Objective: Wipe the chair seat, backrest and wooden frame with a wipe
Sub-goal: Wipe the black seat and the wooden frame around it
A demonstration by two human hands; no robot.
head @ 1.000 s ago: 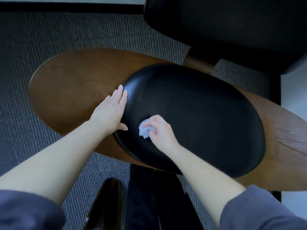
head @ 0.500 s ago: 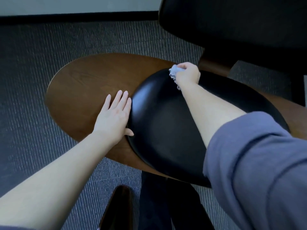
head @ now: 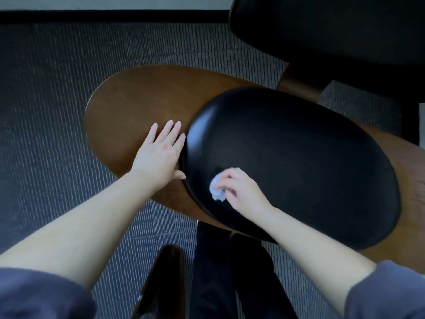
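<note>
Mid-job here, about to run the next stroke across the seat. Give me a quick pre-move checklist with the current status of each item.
1. Wipe held: the right hand has its fingers curled round the crumpled wipe. The grip is ok.
2. Contact: the wipe sits on the black seat, near its front left edge. Ok.
3. Bracing: the left hand lies flat on the wooden frame. Ok.
4. Stroke path: the left hand is beside the seat, not on it. Ok.
5. Backrest wiped: cannot tell.
6. Wipe clean enough: cannot tell, it is bunched up.
</note>
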